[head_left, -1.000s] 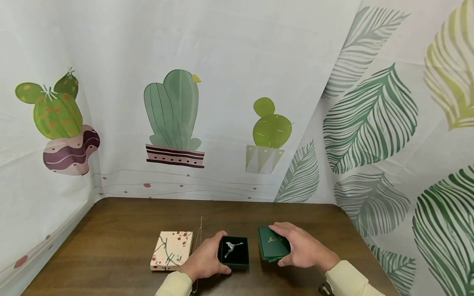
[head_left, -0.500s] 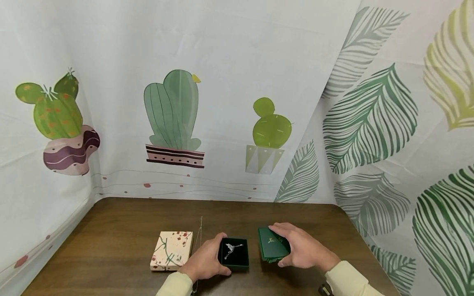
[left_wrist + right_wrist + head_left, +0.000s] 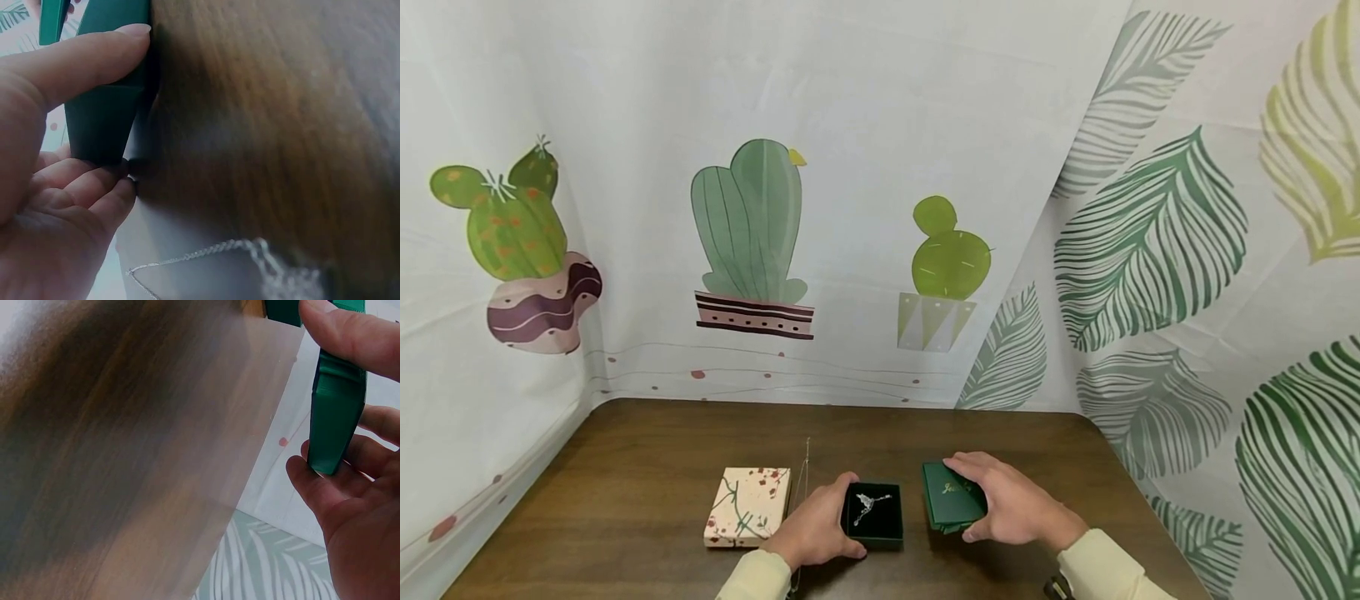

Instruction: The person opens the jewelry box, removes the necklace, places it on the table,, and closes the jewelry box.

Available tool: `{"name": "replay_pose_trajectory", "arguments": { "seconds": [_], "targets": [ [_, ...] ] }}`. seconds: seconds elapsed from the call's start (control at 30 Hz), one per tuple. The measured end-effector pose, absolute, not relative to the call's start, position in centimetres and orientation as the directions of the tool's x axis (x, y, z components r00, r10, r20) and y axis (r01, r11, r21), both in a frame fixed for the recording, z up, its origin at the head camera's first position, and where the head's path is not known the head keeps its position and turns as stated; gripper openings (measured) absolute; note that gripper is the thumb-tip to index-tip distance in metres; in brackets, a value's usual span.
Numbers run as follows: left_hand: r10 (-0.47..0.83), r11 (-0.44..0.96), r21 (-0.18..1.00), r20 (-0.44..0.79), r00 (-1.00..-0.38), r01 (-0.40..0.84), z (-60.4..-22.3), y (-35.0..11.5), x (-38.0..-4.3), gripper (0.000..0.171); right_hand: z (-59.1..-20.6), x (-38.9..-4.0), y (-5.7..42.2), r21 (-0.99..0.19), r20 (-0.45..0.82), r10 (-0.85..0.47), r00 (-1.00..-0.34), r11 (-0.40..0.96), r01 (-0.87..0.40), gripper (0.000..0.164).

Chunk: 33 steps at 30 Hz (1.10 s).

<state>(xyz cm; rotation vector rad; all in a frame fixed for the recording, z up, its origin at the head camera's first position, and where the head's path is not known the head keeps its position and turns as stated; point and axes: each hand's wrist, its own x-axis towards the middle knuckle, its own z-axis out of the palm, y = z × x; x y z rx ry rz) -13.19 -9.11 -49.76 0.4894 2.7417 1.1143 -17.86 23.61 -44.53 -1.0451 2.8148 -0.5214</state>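
A small dark green jewelry box (image 3: pixel 874 533) stands without its lid on the table, its black insert bearing a silver pendant (image 3: pixel 867 503). My left hand (image 3: pixel 817 523) grips this box by its left side, thumb at the near edge and fingers at the far one. To the right, my right hand (image 3: pixel 1018 504) holds the green lid (image 3: pixel 951 493), which has gold lettering on top, between thumb and fingers. In the right wrist view the lid (image 3: pixel 337 419) shows edge-on, raised off the table. Under my left wrist, a thin silver chain (image 3: pixel 806 467) runs across the tabletop.
A cream box (image 3: pixel 747 507) with red blossoms and green branches printed on it lies left of my left hand. The brown wooden table (image 3: pixel 655 450) ends at a white cloth backdrop (image 3: pixel 857 250) printed with cacti and leaves.
The open green box has shifted very slightly toward me since a second ago. Both hands keep their hold, and the lid stays almost in place.
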Motion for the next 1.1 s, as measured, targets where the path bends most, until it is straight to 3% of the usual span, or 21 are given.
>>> {"name": "replay_pose_trajectory", "arguments": {
  "seconds": [0.47, 0.83, 1.1],
  "targets": [
    [0.351, 0.65, 0.713, 0.028, -0.936, 0.265, -50.2, -9.0, -13.2, 0.088, -44.8, -17.9, 23.7, -0.34, 0.02, -0.645, -0.764, 0.714, -0.611, 0.095],
    [0.332, 0.679, 0.7, -0.024, -0.943, 0.221, -50.1, -9.1, -13.2, 0.099, -45.2, -17.9, 23.7, -0.356, 0.018, -0.645, -0.764, 0.71, -0.608, 0.096],
    [0.342, 0.642, 0.733, -0.01, -0.94, 0.226, -50.3, -9.3, -13.3, 0.09, -45.9, -18.1, 23.9, -0.372, -0.008, -0.649, -0.761, 0.708, -0.6, 0.096]
  ]
}}
